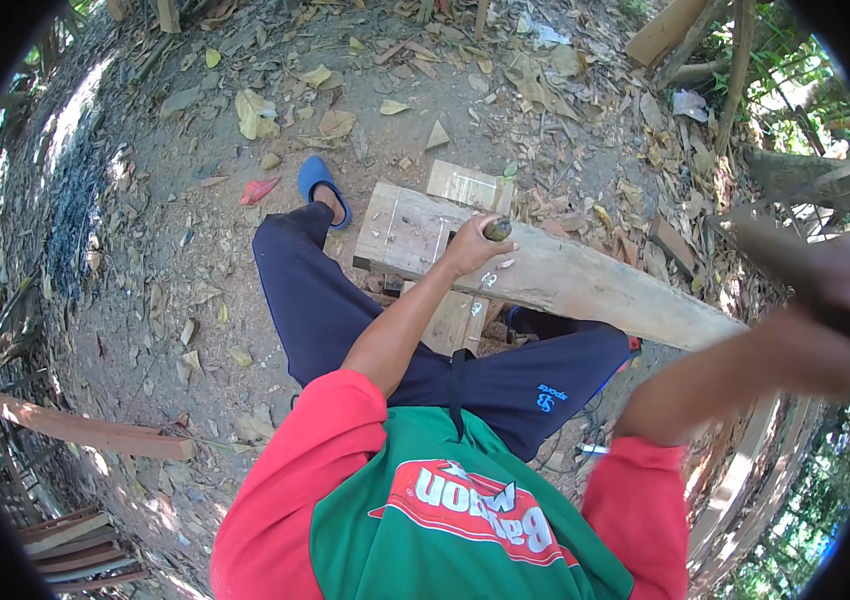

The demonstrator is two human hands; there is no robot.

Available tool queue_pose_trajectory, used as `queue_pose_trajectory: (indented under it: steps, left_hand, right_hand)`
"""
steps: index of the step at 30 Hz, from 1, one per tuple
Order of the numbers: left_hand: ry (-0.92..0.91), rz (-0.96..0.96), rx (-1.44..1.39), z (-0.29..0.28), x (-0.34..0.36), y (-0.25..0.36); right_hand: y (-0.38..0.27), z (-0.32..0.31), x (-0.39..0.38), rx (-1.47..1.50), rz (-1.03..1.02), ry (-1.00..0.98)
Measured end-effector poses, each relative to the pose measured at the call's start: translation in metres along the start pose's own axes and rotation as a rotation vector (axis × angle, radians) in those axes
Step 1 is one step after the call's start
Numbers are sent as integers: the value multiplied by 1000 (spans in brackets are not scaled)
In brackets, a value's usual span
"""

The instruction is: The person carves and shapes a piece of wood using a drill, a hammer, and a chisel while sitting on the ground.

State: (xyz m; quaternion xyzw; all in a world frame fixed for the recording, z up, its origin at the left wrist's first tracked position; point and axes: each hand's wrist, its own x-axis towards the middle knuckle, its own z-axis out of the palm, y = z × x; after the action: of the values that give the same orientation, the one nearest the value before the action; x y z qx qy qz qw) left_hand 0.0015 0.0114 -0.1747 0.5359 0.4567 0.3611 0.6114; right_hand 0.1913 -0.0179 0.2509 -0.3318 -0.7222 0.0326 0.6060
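My left hand [470,250] is closed around the handle of a chisel [497,229], with its rounded dark end showing above the fist. The blade is hidden. The hand stands on a thick wooden beam [585,270], close to a dark slot cut in its face. Pale marking lines cross the beam's left end, and a few small wood chips lie near the hand. My right hand [840,310] is raised at the far right, smeared by motion. It appears wrapped around a blurred brown tool [785,258], whose kind I cannot make out.
Short wooden blocks [465,185] lie under and beside the beam, between my legs. A blue clog [323,190] is on my left foot. Dry leaves and a red scrap [258,190] litter the dirt. Long timber [85,425] lies at the left; branches stand at the upper right.
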Motion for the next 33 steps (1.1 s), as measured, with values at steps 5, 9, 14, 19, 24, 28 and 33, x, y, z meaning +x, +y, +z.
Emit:
queue_pose_trajectory:
  steps: [5,9,14,19,24,28,33]
  left_hand:
    - [-28,25,-213,12,-2,10]
    - [-26,137,-72,-15,2,-16]
    - [-82,6,18,-9,-8,15]
    - [-46,-50,-23,-22,-5,23]
    - [3,9,11,-13,-16,29]
    - [118,115,0,-11,-24,20]
    - [166,41,-137,-23,-7,61]
  right_hand:
    - [86,107,-278,-219,1230,-559]
    - [84,102,-334,-190,1216,-471]
    - [129,69,-372,-180,1637,-291]
    - [154,70,-409,-530,1524,-315]
    - [142,73,-394,-605,1238,-192]
    - [118,65,-346,-518,1155,-73]
    - [109,60,-318,-300,1230,-79]
